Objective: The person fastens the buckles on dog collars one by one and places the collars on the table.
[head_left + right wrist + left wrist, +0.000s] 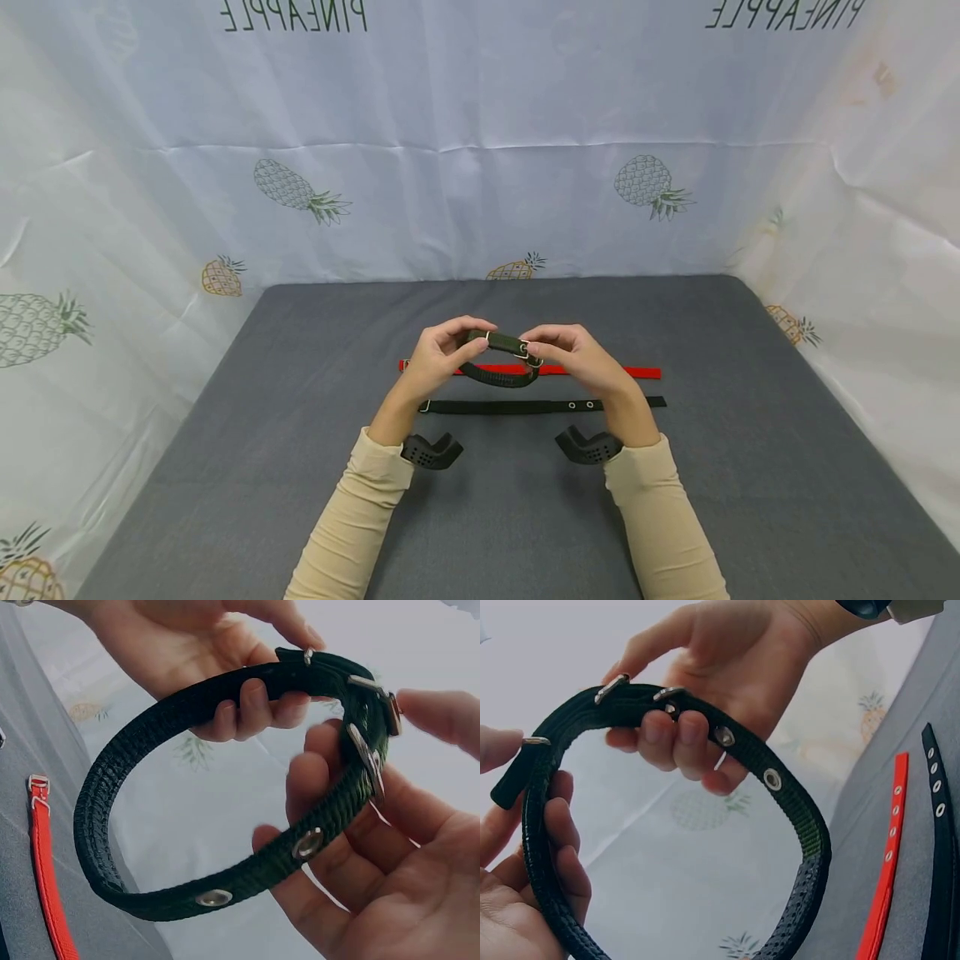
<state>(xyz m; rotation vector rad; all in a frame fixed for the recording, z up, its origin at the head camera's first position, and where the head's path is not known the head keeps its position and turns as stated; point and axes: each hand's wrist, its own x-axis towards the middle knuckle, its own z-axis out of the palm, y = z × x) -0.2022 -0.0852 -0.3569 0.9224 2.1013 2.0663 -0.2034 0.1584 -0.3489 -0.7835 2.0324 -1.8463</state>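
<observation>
A dark green collar (504, 380), buckled into a loop, is held up over the table between both hands. My left hand (435, 354) pinches it near the strap's tip, with the thumb at a small metal keeper loop (536, 741) and the fingers inside the ring. My right hand (576, 354) grips the buckle end; in the right wrist view its thumb is at the metal buckle (394, 714) and its fingers lie behind the band. A D-ring (366, 761) and metal eyelets (307, 843) show along the band. The strap's tip (508, 787) sticks out past the keeper.
Behind the held collar, a red collar (637, 372) lies stretched flat on the grey table (495, 517). Nearer, a black collar (510, 407) lies parallel to it. A white pineapple-print curtain (480, 208) hangs round the table's back and sides.
</observation>
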